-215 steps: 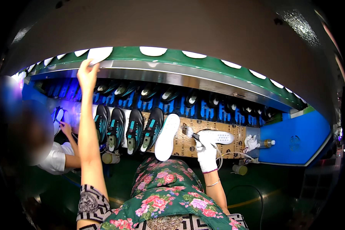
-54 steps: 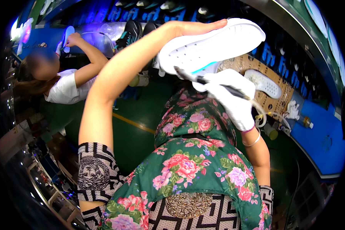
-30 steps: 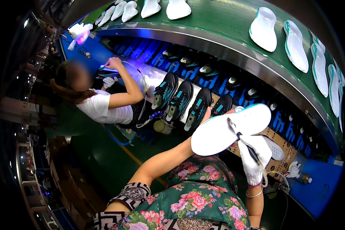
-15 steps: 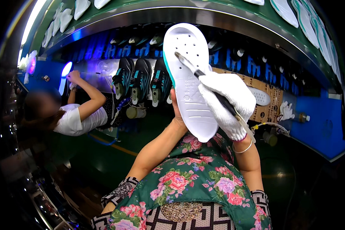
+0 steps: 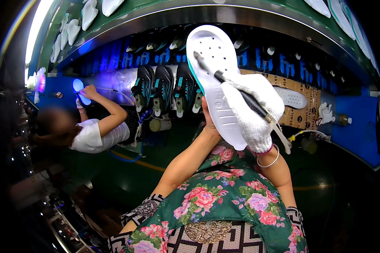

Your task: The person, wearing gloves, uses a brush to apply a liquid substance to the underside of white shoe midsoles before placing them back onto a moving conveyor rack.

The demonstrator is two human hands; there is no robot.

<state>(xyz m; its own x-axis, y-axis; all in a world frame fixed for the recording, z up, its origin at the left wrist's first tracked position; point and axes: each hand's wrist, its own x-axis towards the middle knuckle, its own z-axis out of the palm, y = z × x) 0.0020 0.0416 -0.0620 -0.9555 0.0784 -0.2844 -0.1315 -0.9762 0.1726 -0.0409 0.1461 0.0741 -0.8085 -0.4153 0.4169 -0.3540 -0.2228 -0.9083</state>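
Observation:
My bare left hand (image 5: 210, 121) is closed on the left edge of a white shoe sole (image 5: 214, 90); most of its fingers are hidden behind it. The sole is held up in front of me, its broad end away from me, with small holes there, ridges nearer me and a teal side edge. In a white knit glove, my right hand (image 5: 268, 95) grips a brush (image 5: 252, 105) with a black handle and a pale tube at its back end. The bristles, blurred, are at the sole's broad end, by its left edge.
Black-and-teal shoes (image 5: 162, 86) stand in a row beyond my left arm. On cardboard (image 5: 306, 114) to the right lies another sole (image 5: 294, 98), with a white glove (image 5: 325, 113) nearby. A metal-edged shelf (image 5: 164, 22) curves overhead. At left, a co-worker (image 5: 99, 133) handles a blue-lit piece.
The brush tip has moved a little toward the sole's left edge. The whole scene has shifted slightly right in view. The co-worker's blue-lit piece looks different.

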